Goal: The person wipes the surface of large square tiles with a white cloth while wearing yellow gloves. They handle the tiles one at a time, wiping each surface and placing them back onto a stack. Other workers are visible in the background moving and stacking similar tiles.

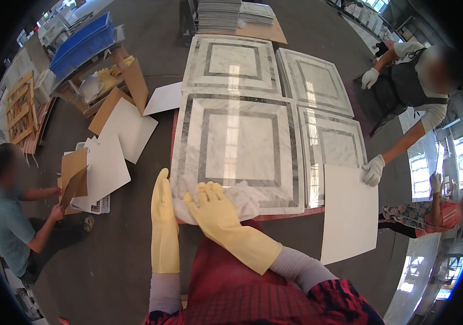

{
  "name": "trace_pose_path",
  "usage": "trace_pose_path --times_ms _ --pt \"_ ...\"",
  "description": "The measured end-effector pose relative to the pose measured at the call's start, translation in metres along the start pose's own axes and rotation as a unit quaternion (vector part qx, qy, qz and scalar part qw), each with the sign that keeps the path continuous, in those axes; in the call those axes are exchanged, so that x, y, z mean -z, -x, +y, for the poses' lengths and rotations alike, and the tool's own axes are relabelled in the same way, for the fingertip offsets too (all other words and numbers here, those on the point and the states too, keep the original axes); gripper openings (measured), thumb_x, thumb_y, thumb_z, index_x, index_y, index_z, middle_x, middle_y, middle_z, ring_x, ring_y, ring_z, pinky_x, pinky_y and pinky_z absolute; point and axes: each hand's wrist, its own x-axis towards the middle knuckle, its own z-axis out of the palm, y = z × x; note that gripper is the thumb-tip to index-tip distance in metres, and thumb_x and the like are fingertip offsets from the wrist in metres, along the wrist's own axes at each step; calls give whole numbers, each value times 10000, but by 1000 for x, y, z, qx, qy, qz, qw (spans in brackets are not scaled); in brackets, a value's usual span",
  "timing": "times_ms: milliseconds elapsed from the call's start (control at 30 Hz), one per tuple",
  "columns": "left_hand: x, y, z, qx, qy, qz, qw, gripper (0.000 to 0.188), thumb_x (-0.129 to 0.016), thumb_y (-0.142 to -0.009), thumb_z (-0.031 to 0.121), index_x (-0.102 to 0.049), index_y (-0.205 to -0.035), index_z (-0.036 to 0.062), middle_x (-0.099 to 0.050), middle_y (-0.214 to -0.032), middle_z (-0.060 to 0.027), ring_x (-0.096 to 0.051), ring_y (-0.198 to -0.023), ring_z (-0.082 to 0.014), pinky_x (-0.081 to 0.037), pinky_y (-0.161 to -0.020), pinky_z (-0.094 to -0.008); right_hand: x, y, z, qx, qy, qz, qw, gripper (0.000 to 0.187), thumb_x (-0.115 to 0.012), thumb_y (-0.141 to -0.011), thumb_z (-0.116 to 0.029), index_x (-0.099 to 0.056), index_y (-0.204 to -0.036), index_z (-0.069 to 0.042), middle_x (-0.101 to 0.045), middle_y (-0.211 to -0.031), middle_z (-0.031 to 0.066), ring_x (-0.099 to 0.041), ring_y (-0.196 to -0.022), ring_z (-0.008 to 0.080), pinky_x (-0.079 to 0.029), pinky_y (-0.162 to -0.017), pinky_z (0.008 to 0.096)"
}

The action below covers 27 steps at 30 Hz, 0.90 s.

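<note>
Two yellow rubber gloves cover my hands. My left hand (164, 222) is upright at the near left corner of a polished marble panel (242, 141), fingers stretched straight and holding nothing. My right hand (218, 211) presses a crumpled white cloth (246, 201) onto the panel's near edge, its fingers bent over the cloth and the thumb apart. The panel is white and grey with a dark square frame inlaid. Part of the cloth is hidden under my right glove and spreads to both sides of it.
More framed marble panels (237, 62) lie beyond and to the right. A gloved co-worker (413, 84) at right holds a white sheet (350, 216) against the stack. At left another person (17, 216) handles brown cardboard (74, 173) beside white sheets (112, 162). A blue bin (79, 46) stands farther back.
</note>
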Motion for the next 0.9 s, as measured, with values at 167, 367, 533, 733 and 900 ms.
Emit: trace_pose_path --times_ms 167,367,533,733,900 --pt "56 -32 -25 72 426 29 901 575 -549 -1184 440 -513 -1676 144 -610 -1595 -174 -596 -1455 -315 -502 -1221 -446 -37 -58 -35 86 8 -4 996 520 -674 -985 -202 -669 -1489 -74 -649 -1441 241 -580 -1358 441 -382 -1228 558" --pt "33 -11 -17 -21 120 102 987 603 -535 -1188 395 -458 -1718 118 -525 -1707 -185 -531 -1550 -330 -442 -1278 -460 -22 -112 34 90 -11 67 994 446 -721 -954 -178 -739 -1399 -203 -653 -1345 138 -569 -1314 372 -359 -1229 538" --pt "-15 -8 -32 -240 -354 133 894 584 -603 -1117 254 -529 -1645 14 -594 -1628 -232 -596 -1456 -415 -461 -1223 -482 -34 -194 104 -10 33 76 996 548 -720 -946 -148 -707 -1480 -266 -646 -1426 107 -546 -1397 360 -357 -1245 545" --pt "-21 -10 -25 -234 -437 79 865 641 -675 -1031 226 -539 -1612 -8 -627 -1549 -259 -638 -1359 -470 -506 -1153 -530 -34 -252 196 -129 39 118 984 593 -702 -982 -174 -660 -1554 -325 -677 -1520 113 -601 -1444 366 -415 -1227 589" --pt "-19 -11 -37 -239 -441 92 860 632 -672 -1045 235 -542 -1618 2 -645 -1539 -261 -643 -1365 -465 -505 -1153 -533 9 -184 277 -310 74 46 947 559 -616 -1036 -130 -656 -1569 -295 -645 -1603 124 -570 -1499 372 -379 -1284 600"
